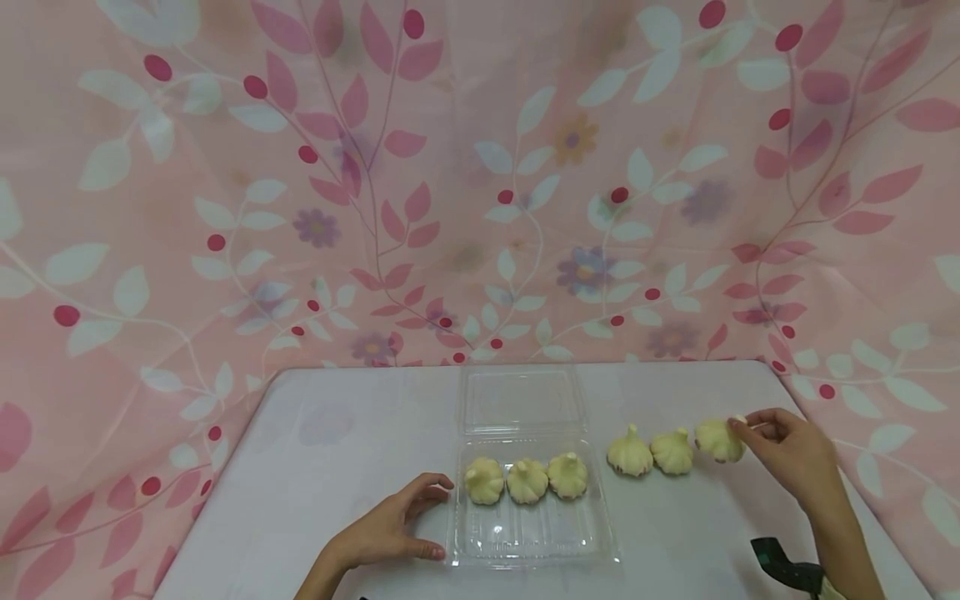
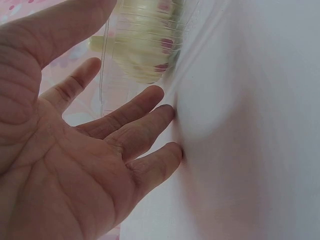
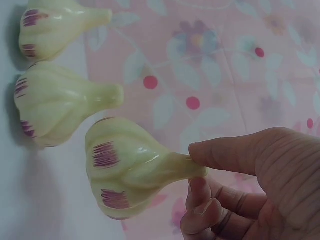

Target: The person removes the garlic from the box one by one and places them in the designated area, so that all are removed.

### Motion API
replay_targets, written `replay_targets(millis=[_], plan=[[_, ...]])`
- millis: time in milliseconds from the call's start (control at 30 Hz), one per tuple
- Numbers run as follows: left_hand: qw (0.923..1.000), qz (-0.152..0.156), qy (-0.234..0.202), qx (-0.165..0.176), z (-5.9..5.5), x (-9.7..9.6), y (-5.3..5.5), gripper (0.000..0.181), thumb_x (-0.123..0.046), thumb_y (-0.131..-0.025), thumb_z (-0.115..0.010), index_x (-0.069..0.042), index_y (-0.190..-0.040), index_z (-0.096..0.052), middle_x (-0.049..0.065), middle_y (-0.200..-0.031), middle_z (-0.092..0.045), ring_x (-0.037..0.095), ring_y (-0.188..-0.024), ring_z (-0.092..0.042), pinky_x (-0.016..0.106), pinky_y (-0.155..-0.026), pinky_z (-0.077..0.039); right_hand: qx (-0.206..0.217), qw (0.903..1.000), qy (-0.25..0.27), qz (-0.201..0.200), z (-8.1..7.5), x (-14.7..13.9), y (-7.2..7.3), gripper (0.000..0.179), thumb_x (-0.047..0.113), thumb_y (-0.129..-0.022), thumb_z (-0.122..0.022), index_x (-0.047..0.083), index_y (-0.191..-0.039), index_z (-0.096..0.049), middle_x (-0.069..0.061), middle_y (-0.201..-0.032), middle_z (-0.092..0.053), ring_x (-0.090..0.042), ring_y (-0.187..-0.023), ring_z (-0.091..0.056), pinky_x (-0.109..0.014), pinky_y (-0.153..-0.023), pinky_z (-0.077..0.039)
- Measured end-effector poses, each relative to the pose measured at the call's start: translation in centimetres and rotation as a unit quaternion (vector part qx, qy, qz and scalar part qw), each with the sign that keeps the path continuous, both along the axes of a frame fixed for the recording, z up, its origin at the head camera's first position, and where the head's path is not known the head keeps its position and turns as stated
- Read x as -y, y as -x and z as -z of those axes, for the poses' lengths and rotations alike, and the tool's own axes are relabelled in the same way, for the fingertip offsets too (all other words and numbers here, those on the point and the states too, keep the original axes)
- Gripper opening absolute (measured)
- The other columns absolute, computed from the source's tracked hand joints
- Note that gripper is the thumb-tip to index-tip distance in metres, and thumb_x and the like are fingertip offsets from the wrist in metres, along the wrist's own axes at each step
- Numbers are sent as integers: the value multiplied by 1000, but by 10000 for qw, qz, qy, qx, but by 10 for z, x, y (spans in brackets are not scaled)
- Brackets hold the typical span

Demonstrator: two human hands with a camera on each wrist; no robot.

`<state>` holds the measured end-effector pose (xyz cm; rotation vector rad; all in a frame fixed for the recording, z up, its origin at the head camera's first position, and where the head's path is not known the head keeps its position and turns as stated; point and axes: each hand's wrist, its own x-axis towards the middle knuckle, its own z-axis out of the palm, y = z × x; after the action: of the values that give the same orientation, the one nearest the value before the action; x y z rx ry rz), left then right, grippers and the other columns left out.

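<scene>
My right hand (image 1: 795, 454) pinches a garlic bulb (image 1: 720, 441) by its stem, between thumb and fingers. In the right wrist view that garlic bulb (image 3: 132, 170) shows purple streaks near its base. Two more bulbs stand to its left on the table, a nearer one (image 1: 672, 452) and a farther one (image 1: 630, 453). A clear plastic container (image 1: 536, 542) lies with its lid folded back, and three garlic bulbs (image 1: 527, 482) sit in a row inside. My left hand (image 1: 390, 525) is at the container's left edge, fingers spread and holding nothing; fingertips rest on the table in the left wrist view.
A white-covered table (image 1: 300, 467) bears everything. The container's lid (image 1: 522, 400) lies flat toward the back edge. Behind hangs a pink floral cloth (image 1: 480, 167). A dark strap (image 1: 783, 567) is by the right wrist.
</scene>
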<state>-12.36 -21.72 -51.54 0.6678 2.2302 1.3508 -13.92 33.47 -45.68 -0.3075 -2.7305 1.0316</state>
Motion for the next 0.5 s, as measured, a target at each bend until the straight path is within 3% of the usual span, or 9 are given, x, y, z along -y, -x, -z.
replay_targets(millis=[500], plan=[[9999,24,-36,-110,0,-1,-1,80,-28,-77,-86,-18,-142,-40,6,-136,-54,29,-132,-47,35,-110,-33,253,9996,-19,151,16,-4,3,49,42,-92,-68,-4,-104,-64,-5,-77,-66,-9,-63,-50,-29,-50,-39]])
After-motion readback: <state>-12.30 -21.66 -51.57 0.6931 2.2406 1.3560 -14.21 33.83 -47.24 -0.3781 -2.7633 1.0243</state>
